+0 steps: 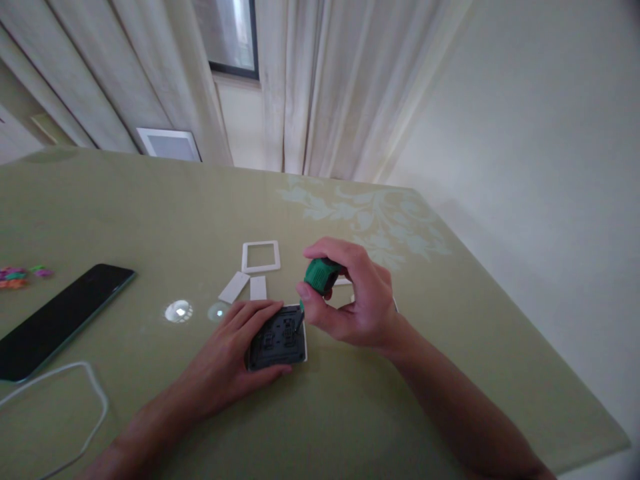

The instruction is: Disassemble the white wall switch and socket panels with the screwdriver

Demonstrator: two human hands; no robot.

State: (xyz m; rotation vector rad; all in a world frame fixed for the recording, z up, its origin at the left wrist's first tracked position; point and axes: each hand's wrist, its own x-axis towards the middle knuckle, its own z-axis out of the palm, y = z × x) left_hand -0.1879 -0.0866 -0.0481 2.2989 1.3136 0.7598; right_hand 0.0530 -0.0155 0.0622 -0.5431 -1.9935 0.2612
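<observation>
My left hand [233, 353] rests on the table and grips the left side of a dark grey switch module [278, 339], thumb along its near edge and fingers over its top-left corner. My right hand [350, 297] is closed around the green handle of a screwdriver [320, 275]; its tip points down onto the module's right part. A white square frame [261, 257] and two small white rocker plates [234, 287] [258, 288] lie just beyond the module. Another white piece shows partly behind my right hand.
A dark phone [55, 319] lies face up at the left, with a white cable loop [75, 407] in front of it and small coloured bits [20, 275] at the far left. The table edge [500, 287] runs along the right; curtains hang behind.
</observation>
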